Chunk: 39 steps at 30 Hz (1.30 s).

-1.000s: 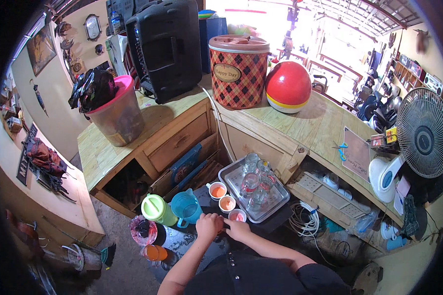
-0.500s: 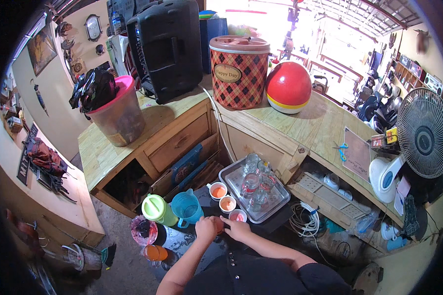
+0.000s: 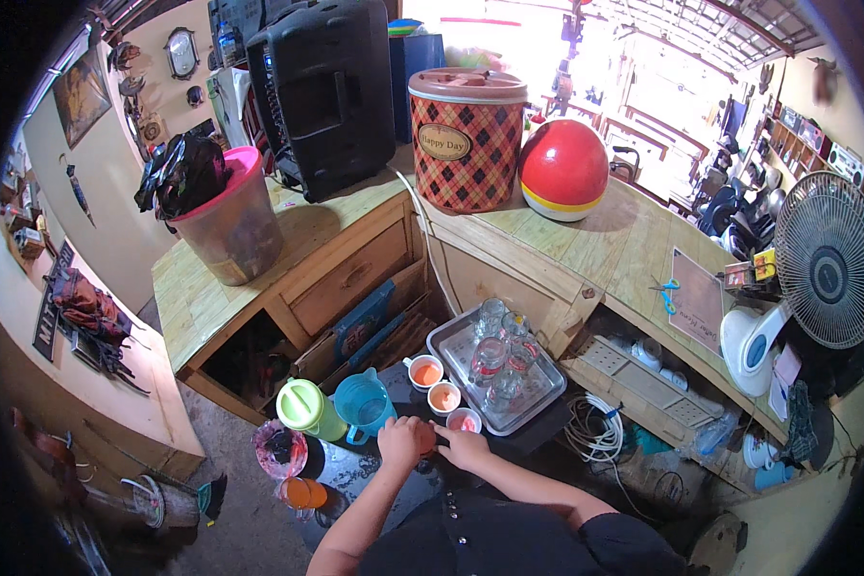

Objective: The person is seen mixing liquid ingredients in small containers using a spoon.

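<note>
My left hand (image 3: 398, 444) is wrapped round a small reddish-orange thing (image 3: 423, 438), mostly covered by the fingers; its kind is unclear. From the other side my right hand (image 3: 464, 447) reaches in, fingers closed together against or just beside it; what they pinch, if anything, is hidden. Just beyond stand three white cups: one with orange contents (image 3: 424, 372), one with paler orange contents (image 3: 444, 397) and one with pink contents (image 3: 465, 421). A blue pitcher (image 3: 363, 405) is left of my hands, beside a lidded green pitcher (image 3: 307, 408).
A metal tray (image 3: 525, 419) holds several upright glasses (image 3: 488, 357) right of the cups. On the dark table's left are a dark-red-filled plastic bag (image 3: 280, 449) and orange drink glasses (image 3: 302, 493). A wooden counter (image 3: 634, 226) wraps around; coiled white cable (image 3: 595, 432) lies right.
My left hand has shifted slightly left and turned a little, showing more of the reddish-orange thing. My right hand stays nearly in place; the cups, pitchers and tray have not moved.
</note>
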Available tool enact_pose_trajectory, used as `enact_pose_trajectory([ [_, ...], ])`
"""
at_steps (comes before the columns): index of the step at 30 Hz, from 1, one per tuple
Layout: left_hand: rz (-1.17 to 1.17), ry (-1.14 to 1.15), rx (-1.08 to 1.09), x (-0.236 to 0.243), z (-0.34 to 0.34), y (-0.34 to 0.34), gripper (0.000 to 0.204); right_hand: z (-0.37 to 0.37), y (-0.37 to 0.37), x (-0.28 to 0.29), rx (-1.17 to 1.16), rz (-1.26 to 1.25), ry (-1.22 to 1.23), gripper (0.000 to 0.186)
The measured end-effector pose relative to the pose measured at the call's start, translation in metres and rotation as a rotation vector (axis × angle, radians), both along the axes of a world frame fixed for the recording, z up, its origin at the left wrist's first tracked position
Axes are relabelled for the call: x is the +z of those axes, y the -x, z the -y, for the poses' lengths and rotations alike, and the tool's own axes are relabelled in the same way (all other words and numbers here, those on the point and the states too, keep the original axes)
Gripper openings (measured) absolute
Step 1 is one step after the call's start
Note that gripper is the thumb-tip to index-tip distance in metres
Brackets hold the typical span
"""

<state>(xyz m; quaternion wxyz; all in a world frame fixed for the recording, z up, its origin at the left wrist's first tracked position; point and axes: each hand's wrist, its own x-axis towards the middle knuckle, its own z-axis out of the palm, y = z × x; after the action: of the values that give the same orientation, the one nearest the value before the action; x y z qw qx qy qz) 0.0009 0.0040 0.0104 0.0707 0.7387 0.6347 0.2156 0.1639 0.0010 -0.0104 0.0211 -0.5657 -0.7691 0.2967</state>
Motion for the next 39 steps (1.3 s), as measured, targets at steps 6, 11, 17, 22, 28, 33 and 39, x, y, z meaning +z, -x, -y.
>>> enact_pose_trajectory([
  [6,0.051,0.186,0.03,-0.006,0.006,-0.002,0.019,0.0,0.001,0.001,0.006,-0.009,0.006,0.062],
  [11,-0.169,0.133,0.044,0.005,0.006,0.002,0.02,0.001,0.001,0.008,0.0,-0.022,0.01,0.061],
  [17,0.123,0.148,0.026,-0.004,0.003,-0.003,0.021,-0.002,0.002,-0.003,-0.005,0.043,0.055,0.06],
  [22,-0.14,0.105,0.022,-0.008,0.004,0.003,0.018,0.001,0.002,0.005,0.007,0.001,0.014,0.058],
  [28,0.04,0.07,-0.024,0.006,0.0,-0.005,0.016,-0.004,-0.001,-0.007,-0.016,0.031,0.061,0.061],
  [33,-0.114,0.169,0.052,-0.004,0.004,-0.001,0.018,0.001,0.001,0.008,0.0,-0.032,0.023,0.058],
  [39,0.073,0.013,-0.012,0.005,-0.001,-0.004,0.016,-0.001,0.0,-0.011,-0.011,0.016,0.021,0.059],
])
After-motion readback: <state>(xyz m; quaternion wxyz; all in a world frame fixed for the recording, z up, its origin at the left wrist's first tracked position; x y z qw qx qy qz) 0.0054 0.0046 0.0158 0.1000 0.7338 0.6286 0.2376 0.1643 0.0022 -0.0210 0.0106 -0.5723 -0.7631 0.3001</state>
